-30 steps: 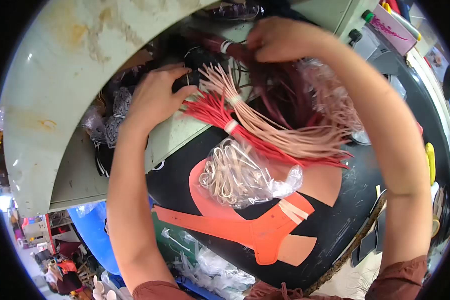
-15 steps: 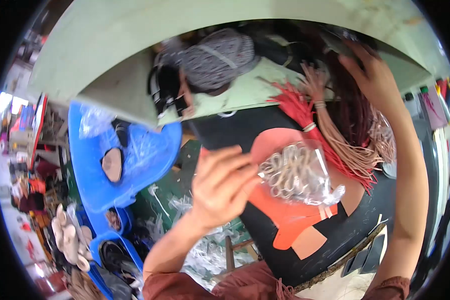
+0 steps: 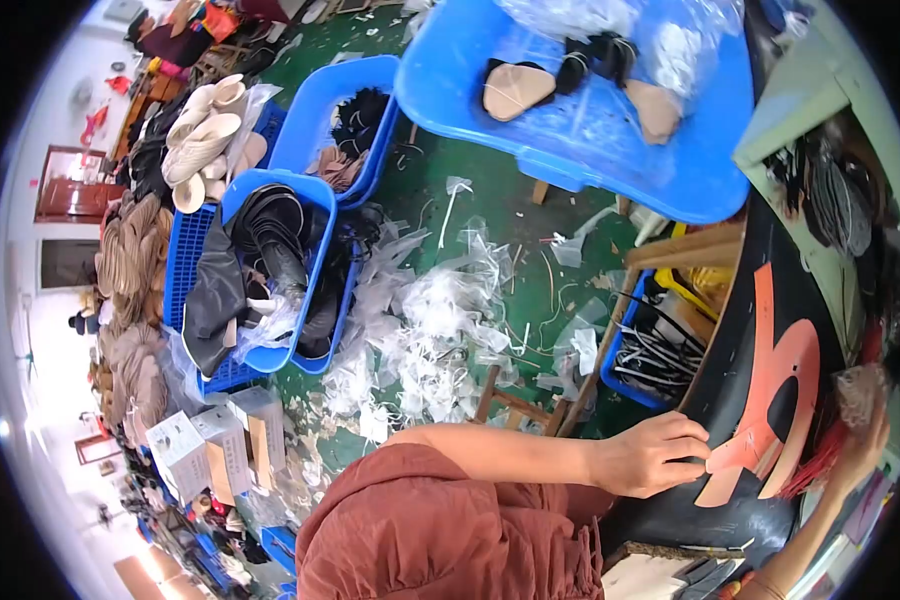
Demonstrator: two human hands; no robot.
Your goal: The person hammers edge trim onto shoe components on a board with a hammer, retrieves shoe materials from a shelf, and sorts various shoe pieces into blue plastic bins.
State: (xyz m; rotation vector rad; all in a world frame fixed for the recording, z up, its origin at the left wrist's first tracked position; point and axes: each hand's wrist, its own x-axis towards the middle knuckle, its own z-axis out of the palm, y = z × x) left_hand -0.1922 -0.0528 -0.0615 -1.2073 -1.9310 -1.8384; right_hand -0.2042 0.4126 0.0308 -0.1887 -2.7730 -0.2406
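Observation:
My left hand (image 3: 652, 456) is at the near end of a flat orange cut piece (image 3: 745, 440) on the black table, fingers curled and fingertips at its edge. The piece has a long strip and a rounded, curved part, with tan backing pieces (image 3: 718, 488) showing under it. Off to the far right, my right hand (image 3: 863, 445) has its fingers round a clear plastic bag of pale loops (image 3: 857, 394); the grip is partly hidden and distorted by the lens edge. Just beside that hand lies a bundle of red cords (image 3: 818, 462).
A large blue tray (image 3: 460, 95) holding tan and black pieces stands beyond the table. Blue baskets (image 3: 332, 190) with dark pieces sit on the left. Plastic scraps (image 3: 420, 340) litter the green floor near a wooden stool frame (image 3: 520, 408). A pale green shelf (image 3: 820, 60) borders the table.
The view has swung left and down. My left hand came down to the orange piece. My right hand left the shelf, and the bag of loops is off the orange piece, at that hand.

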